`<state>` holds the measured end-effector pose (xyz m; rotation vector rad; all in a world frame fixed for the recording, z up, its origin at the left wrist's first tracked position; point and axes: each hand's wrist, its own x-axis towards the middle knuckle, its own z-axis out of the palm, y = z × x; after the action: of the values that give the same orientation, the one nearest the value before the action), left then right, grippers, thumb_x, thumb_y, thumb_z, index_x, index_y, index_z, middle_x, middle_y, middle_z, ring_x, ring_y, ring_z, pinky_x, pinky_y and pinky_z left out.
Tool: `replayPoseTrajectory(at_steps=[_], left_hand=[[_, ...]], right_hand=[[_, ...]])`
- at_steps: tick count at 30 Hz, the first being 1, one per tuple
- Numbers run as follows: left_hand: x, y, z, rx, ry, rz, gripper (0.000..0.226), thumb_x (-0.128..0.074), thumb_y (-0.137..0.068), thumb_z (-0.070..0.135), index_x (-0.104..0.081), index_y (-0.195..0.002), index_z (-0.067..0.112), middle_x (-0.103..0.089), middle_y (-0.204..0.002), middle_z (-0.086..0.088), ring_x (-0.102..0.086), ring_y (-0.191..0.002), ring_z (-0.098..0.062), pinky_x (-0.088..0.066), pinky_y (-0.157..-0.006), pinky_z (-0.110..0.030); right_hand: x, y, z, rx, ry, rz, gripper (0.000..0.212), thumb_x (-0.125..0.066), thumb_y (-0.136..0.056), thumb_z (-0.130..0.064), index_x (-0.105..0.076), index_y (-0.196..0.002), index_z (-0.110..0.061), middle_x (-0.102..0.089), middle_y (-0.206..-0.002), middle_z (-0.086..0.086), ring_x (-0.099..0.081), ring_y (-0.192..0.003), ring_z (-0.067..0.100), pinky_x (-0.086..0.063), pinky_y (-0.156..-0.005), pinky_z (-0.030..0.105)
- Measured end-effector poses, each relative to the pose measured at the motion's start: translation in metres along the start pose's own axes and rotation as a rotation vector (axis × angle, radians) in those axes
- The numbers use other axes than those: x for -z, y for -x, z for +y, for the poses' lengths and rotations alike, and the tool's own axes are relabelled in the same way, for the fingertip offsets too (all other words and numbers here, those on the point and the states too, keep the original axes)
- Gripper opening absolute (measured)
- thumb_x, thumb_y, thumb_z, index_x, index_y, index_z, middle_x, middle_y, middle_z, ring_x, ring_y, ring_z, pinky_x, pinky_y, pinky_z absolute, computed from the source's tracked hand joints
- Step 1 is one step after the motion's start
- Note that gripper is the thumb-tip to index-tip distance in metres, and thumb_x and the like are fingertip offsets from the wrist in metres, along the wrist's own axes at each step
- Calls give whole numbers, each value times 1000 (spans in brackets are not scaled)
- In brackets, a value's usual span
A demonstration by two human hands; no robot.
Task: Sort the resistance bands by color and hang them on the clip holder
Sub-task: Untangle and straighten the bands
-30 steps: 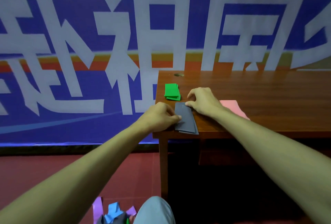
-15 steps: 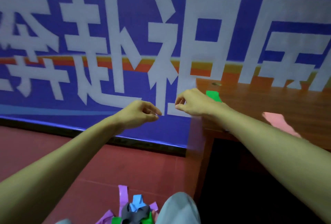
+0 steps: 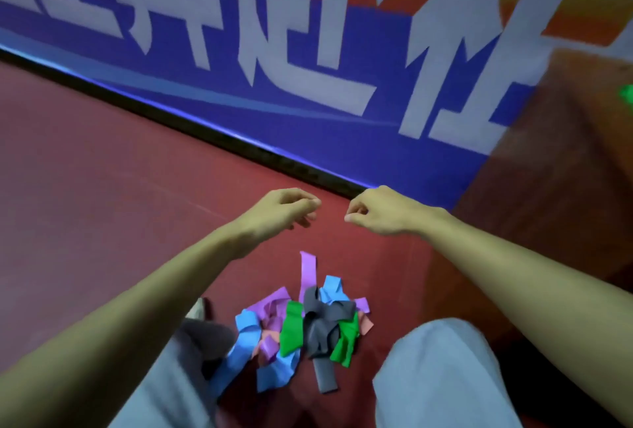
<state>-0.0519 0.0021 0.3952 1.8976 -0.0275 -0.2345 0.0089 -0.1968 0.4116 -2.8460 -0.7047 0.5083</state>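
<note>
A tangled pile of resistance bands [image 3: 301, 325] lies on the red floor between my knees: blue, purple, green, grey and pink ones mixed together. My left hand [image 3: 284, 212] hovers above the pile, fingers loosely curled, holding nothing. My right hand [image 3: 380, 212] hangs beside it, also loosely curled and empty. Both hands are well above the bands and apart from them. A blurred green band stack [image 3: 627, 93] shows on the wooden table [image 3: 565, 153] at the far right. No clip holder is in view.
A blue banner with large white characters [image 3: 308, 68] covers the wall behind, meeting the red floor [image 3: 102, 188] at a dark baseboard. My grey-trousered knees [image 3: 442, 376] frame the pile at the bottom. The table's corner stands at the right.
My hands left the grey band stack on the table and swung left and down. My view turned from the tabletop to the floor pile. Both hands are empty now.
</note>
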Motion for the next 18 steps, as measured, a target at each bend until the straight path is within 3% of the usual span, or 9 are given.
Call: replayPoseTrajectory(at_steps=[3,9,13,15,18], left_hand=[[-3,-20,-62,136,-14,3,15,-54,-95,18,-65,-102,13,-66,-85,-1,-60,-70,-10,-41,-61,-18],[-17,-53,-174,411,-94,-74,15,-52,-95,10,-66,-93,5,-61,-72,-3,-57,-51,-1,-40,-46,-9],[-36,-66,-239,565,-90,-60,13,-51,-95,7,-62,-89,6,-58,-72,-7,-53,-40,3,-40,-43,-9],[-46,-65,-266,614,-119,-70,12,-52,-93,7,-63,-90,4,-59,-75,-10,-57,-48,-4,-46,-48,-13],[-58,-63,-307,655,-183,-142,24,-55,-81,23,-67,-89,3,-63,-80,-12,-58,-71,-21,-55,-77,-37]], right_hand=[[-52,-39,12,7,-59,-105,24,-56,-94,-30,-71,-106,-15,-71,-110,2,-63,-105,18,-42,-88,23],[-161,-94,39,-65,-217,-251,20,-57,-91,-22,-72,-102,-15,-72,-105,1,-64,-100,18,-39,-79,21],[-228,-120,51,-153,-340,-327,21,-54,-92,-14,-73,-102,-11,-67,-90,0,-56,-83,12,-38,-72,21],[-260,-132,55,-203,-404,-347,21,-54,-91,-11,-74,-100,-11,-66,-89,1,-53,-82,9,-42,-77,23],[-313,-149,58,-327,-487,-361,21,-56,-89,-12,-69,-75,-21,-62,-80,-3,-55,-79,15,-50,-83,34]])
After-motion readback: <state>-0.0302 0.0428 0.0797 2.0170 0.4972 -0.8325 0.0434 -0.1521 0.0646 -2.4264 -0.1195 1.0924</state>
